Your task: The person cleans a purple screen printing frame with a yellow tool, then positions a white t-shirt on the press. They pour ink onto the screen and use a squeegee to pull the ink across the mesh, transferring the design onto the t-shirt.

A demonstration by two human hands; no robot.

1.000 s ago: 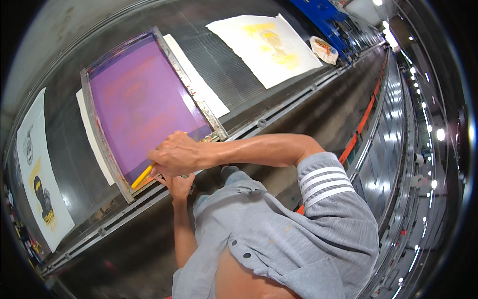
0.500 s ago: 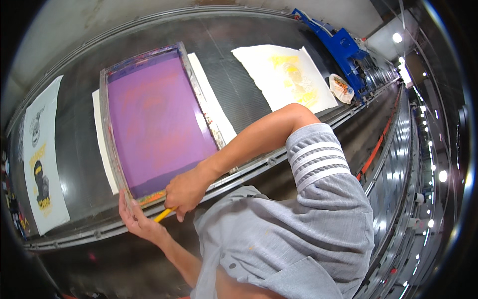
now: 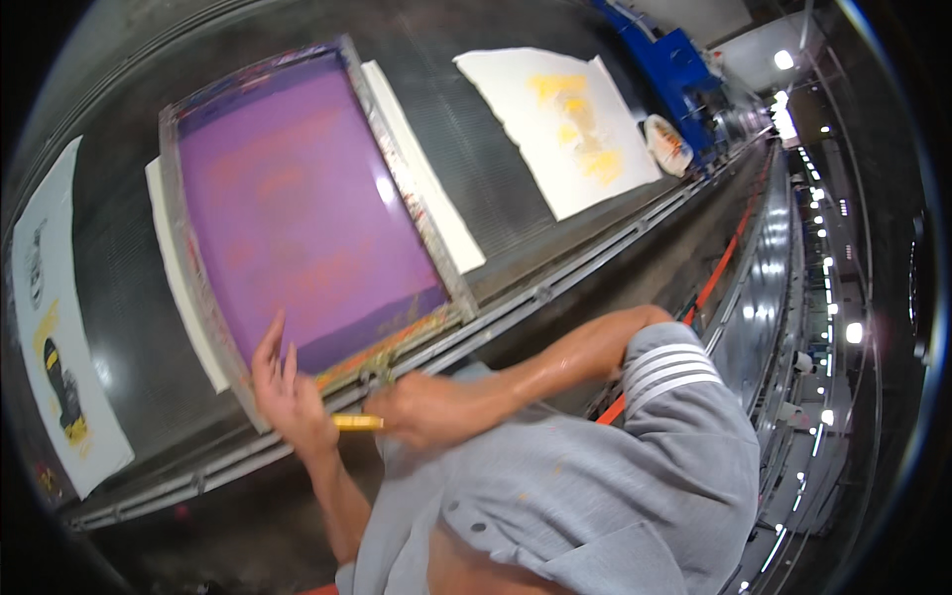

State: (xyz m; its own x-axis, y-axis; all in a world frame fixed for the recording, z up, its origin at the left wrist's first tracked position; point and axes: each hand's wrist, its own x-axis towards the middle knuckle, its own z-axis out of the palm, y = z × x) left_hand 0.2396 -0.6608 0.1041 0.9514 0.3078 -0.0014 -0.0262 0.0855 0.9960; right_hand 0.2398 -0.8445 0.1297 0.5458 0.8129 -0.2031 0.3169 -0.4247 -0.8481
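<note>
The right hand (image 3: 426, 409) is closed around a yellow-handled tool (image 3: 357, 422), which points left toward the left hand (image 3: 288, 382). The left hand is open, fingers spread on the near edge of the purple printing screen (image 3: 297, 208). The screen's long axis runs away from the person, over white fabric (image 3: 426, 188) on the long table (image 3: 496, 129).

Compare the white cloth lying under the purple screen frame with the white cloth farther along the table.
The cloth under the screen frame is mostly covered, with only its edges showing; the farther cloth lies fully open. The covered cloth's visible edges look plain white, while the farther cloth bears a yellow-orange print. The person's left hand rests at the frame near the first; no hand is near the second. Both are white and lie flat on the long dark table.
</note>
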